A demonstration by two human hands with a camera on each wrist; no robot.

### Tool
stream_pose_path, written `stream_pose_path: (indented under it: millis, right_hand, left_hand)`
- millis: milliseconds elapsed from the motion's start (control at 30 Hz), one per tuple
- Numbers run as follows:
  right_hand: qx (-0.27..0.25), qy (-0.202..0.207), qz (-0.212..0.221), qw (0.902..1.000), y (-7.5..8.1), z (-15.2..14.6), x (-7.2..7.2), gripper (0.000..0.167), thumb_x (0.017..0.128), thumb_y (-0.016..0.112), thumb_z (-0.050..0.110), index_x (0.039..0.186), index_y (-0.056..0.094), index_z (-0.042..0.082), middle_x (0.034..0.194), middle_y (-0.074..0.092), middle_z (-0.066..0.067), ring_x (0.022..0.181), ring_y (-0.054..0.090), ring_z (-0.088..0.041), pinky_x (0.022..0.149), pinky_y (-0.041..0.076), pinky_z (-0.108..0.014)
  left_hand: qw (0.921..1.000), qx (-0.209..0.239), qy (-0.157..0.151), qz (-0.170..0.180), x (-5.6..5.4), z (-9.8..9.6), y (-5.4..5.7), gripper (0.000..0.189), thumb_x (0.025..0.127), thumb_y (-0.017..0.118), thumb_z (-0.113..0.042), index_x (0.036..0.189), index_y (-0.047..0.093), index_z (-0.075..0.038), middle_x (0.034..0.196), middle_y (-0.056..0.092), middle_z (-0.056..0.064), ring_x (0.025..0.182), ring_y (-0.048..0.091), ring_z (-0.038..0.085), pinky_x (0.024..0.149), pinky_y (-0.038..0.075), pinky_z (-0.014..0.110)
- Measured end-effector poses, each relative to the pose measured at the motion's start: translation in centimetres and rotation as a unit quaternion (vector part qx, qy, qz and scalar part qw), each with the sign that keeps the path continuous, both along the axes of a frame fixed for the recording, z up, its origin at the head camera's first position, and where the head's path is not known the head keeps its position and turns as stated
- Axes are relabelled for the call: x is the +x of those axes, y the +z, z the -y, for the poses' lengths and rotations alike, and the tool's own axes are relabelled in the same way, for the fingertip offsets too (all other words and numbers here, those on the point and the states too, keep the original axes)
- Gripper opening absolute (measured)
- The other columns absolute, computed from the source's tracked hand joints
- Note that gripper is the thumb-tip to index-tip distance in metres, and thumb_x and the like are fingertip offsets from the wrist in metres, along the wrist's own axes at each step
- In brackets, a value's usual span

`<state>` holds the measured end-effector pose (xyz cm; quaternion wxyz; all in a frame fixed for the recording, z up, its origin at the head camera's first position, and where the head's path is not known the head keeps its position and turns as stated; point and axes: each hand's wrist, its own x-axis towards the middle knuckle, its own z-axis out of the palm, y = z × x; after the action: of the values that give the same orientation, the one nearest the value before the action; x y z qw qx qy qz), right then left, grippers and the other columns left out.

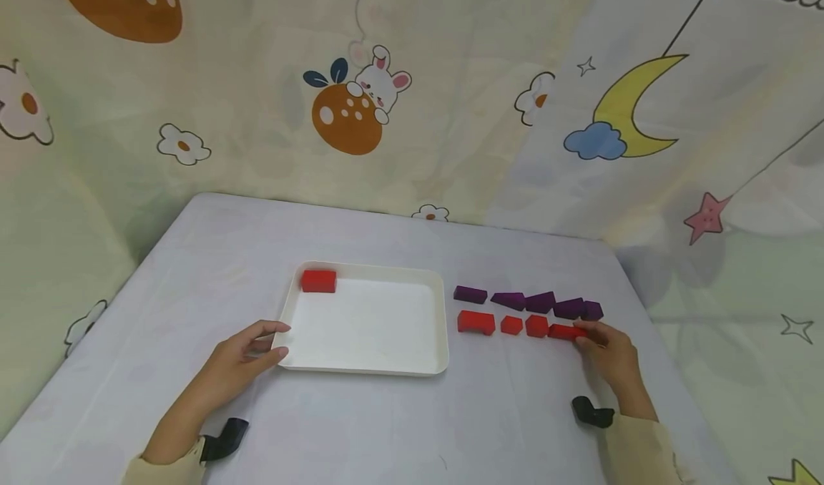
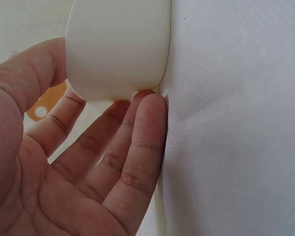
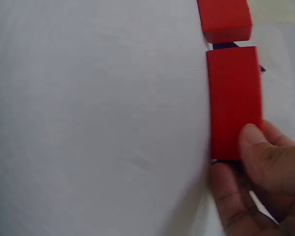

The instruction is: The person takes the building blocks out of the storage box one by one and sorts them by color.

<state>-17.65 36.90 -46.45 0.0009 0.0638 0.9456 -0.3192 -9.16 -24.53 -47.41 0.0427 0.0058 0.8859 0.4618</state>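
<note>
My left hand (image 1: 241, 360) is at the left side of a shallow white tray (image 1: 367, 372). Thumb and fingertips hold its edge, and in the left wrist view they touch the tray's outer wall (image 2: 118, 44). Inside the tray's far left corner lies a red block (image 1: 318, 281). At the right end of a row of red blocks, my right hand (image 1: 611, 356) pinches a long rectangular red block (image 3: 234, 98). The right wrist view shows the thumb on its broad face near one end; other fingers are partly hidden behind it.
Further left in that row are a red notched block (image 1: 476, 322), a small red block (image 1: 511, 325) and a red chunky block (image 1: 537, 325). Behind them runs a row of several purple blocks (image 1: 539, 302). A white cloth (image 1: 386, 428) covers the table; a patterned curtain hangs behind.
</note>
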Motion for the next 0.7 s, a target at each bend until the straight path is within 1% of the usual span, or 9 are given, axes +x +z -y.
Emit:
stream_pose_path:
  millis: [133, 233, 267, 333, 400, 467, 500, 600, 700]
  right_hand:
    - [0.037, 0.013, 0.0, 0.9992, 1.2, 0.2, 0.2, 0.041, 0.103, 0.064, -0.004, 0.143, 0.06, -0.007, 0.141, 0.06, -0.038, 0.133, 0.054, -0.06, 0.104, 0.047, -0.072]
    - [0.055, 0.0, -0.023, 0.9982, 2.8, 1.6, 0.7, 0.039, 0.104, 0.061, -0.004, 0.143, 0.06, -0.008, 0.138, 0.062, -0.038, 0.129, 0.058, -0.059, 0.103, 0.052, -0.068]
    - [0.051, -0.004, -0.04, 0.9979, 3.3, 2.3, 0.9, 0.038, 0.104, 0.061, -0.004, 0.142, 0.061, -0.008, 0.136, 0.065, -0.037, 0.127, 0.061, -0.057, 0.101, 0.057, -0.059]
    - [0.031, -0.005, -0.07, 0.997, 4.3, 4.2, 1.1, 0.036, 0.105, 0.064, -0.001, 0.141, 0.062, -0.007, 0.135, 0.067, -0.034, 0.125, 0.064, -0.053, 0.098, 0.061, -0.034]
    - [0.003, 0.012, -0.093, 0.9956, 5.1, 6.4, 1.1, 0.036, 0.106, 0.066, 0.003, 0.142, 0.063, -0.005, 0.133, 0.069, -0.031, 0.124, 0.067, -0.048, 0.093, 0.053, -0.012]
    - [-0.035, 0.042, -0.101, 0.9934, 5.6, 8.7, 0.8, 0.037, 0.107, 0.068, 0.005, 0.142, 0.063, -0.003, 0.133, 0.071, -0.028, 0.123, 0.068, -0.045, 0.086, 0.041, 0.001]
    - [-0.057, 0.057, -0.098, 0.9919, 5.8, 9.8, 0.5, 0.036, 0.107, 0.068, 0.006, 0.142, 0.064, -0.002, 0.134, 0.071, -0.027, 0.124, 0.068, -0.043, 0.087, 0.039, 0.002]
    - [-0.123, 0.098, -0.083, 0.984, 5.5, 13.6, -0.5, 0.034, 0.107, 0.068, 0.006, 0.14, 0.066, -0.002, 0.135, 0.071, -0.024, 0.124, 0.068, -0.04, 0.093, 0.046, -0.005]
    - [-0.158, 0.137, -0.07, 0.9755, 4.9, 17.5, -1.9, 0.033, 0.104, 0.07, 0.002, 0.137, 0.068, -0.003, 0.134, 0.072, -0.023, 0.123, 0.069, -0.038, 0.102, 0.055, -0.022]
  left_hand:
    - [1.0, 0.0, -0.002, 0.0, -0.1, 0.0, -0.1, 0.043, 0.101, 0.08, -0.03, 0.139, 0.068, -0.012, 0.144, 0.066, 0.026, 0.122, 0.07, 0.042, 0.092, 0.059, 0.058]
    - [1.0, -0.003, -0.003, 0.004, -0.1, 0.2, -0.2, 0.045, 0.101, 0.08, -0.031, 0.14, 0.067, -0.012, 0.144, 0.065, 0.027, 0.122, 0.07, 0.042, 0.092, 0.06, 0.059]
    - [1.0, -0.003, -0.003, 0.004, -0.1, 0.3, -0.2, 0.045, 0.101, 0.08, -0.031, 0.14, 0.067, -0.012, 0.144, 0.065, 0.027, 0.122, 0.07, 0.042, 0.092, 0.059, 0.059]
    - [1.0, -0.004, -0.002, 0.004, 0.0, 0.3, -0.2, 0.046, 0.101, 0.08, -0.032, 0.14, 0.067, -0.012, 0.144, 0.065, 0.027, 0.122, 0.069, 0.043, 0.092, 0.059, 0.06]
    - [1.0, -0.002, -0.001, 0.002, 0.0, 0.3, -0.2, 0.045, 0.101, 0.08, -0.031, 0.14, 0.067, -0.012, 0.144, 0.065, 0.027, 0.123, 0.07, 0.043, 0.093, 0.059, 0.061]
    - [1.0, 0.003, -0.002, -0.001, 0.0, 0.2, -0.3, 0.044, 0.1, 0.08, -0.03, 0.139, 0.067, -0.012, 0.145, 0.065, 0.026, 0.122, 0.07, 0.043, 0.093, 0.059, 0.06]
    - [1.0, 0.006, -0.002, -0.003, 0.0, 0.1, -0.3, 0.044, 0.1, 0.08, -0.029, 0.138, 0.068, -0.012, 0.145, 0.065, 0.026, 0.122, 0.07, 0.042, 0.094, 0.059, 0.06]
    - [0.9999, 0.014, 0.0, -0.005, 0.0, 0.1, -0.4, 0.043, 0.1, 0.081, -0.028, 0.138, 0.068, -0.013, 0.145, 0.065, 0.024, 0.121, 0.071, 0.04, 0.094, 0.059, 0.056]
    - [0.9998, 0.018, 0.001, -0.004, 0.0, 0.2, -0.4, 0.042, 0.1, 0.081, -0.028, 0.137, 0.068, -0.013, 0.145, 0.066, 0.023, 0.121, 0.071, 0.038, 0.093, 0.06, 0.053]
